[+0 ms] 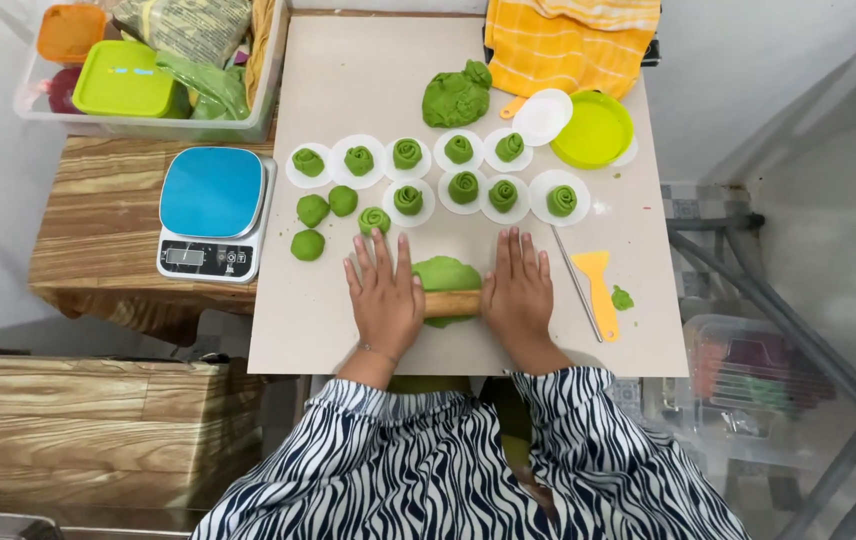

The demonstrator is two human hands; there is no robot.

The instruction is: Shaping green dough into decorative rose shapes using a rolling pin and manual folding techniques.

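Both my hands press flat on a wooden rolling pin [451,303] that lies across a flattened piece of green dough [445,273] on the beige work board [348,330]. My left hand [383,293] covers the pin's left end, fingers spread. My right hand [519,290] covers the right end. Beyond my fingers stand two rows of rolled green dough spirals on white paper rounds [462,187]. Three plain green dough balls [310,210] lie left of them.
A big lump of green dough [456,96] sits at the board's far side beside a lime-green lid [593,130] and an orange striped cloth [568,40]. A yellow scraper [599,290] and a thin metal stick [576,283] lie right of my hand. A blue-topped kitchen scale [211,210] stands left, behind it a clear bin [148,70].
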